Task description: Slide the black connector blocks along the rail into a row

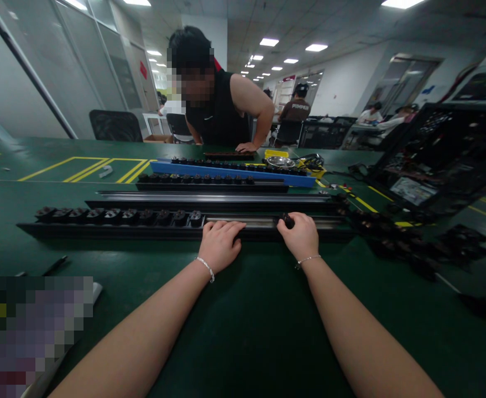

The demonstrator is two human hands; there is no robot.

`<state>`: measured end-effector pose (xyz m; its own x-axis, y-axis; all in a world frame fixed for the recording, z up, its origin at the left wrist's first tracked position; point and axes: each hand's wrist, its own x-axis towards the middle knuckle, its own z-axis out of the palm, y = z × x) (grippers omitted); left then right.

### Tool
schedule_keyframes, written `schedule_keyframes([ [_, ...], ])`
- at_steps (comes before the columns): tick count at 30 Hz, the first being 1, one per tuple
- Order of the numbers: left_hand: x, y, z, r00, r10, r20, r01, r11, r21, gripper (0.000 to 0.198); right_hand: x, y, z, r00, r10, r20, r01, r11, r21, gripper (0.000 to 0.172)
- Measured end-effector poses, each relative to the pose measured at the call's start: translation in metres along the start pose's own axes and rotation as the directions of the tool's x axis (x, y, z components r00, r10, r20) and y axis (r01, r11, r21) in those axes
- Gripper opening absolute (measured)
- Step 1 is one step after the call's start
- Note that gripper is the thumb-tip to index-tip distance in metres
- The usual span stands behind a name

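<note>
A long black rail (pixel 114 232) lies crosswise on the green table before me. Several small black round parts (pixel 95 215) sit in a row along its left half. My left hand (pixel 221 240) is on the rail just right of that row, fingers over the front wall and thumb low on the near side. Between the thumb and fingers of my right hand (pixel 303 235) is a small black part (pixel 286 220), held at the rail's bare metal channel (pixel 259 220). Its underside is hidden.
Behind lie another black rail (pixel 209 199), a shorter filled rail (pixel 209 185) and a blue rail (pixel 234 172). Dark loose parts (pixel 408 235) are heaped right, near a black open-fronted case (pixel 437 160). A metal dish (pixel 281 161) and a person (pixel 226 105) are opposite.
</note>
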<state>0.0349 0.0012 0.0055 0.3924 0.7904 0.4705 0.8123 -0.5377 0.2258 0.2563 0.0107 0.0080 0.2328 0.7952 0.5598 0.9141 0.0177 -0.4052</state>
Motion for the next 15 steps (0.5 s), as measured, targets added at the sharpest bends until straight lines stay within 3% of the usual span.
schedule_keyframes([
  [15, 0.000, 0.000, 0.001, 1.000, -0.011, 0.003, 0.011, 1.000, -0.001, 0.039, 0.001, 0.011, -0.004, 0.996, -0.070, 0.064, 0.071, 0.997, -0.015, 0.030],
])
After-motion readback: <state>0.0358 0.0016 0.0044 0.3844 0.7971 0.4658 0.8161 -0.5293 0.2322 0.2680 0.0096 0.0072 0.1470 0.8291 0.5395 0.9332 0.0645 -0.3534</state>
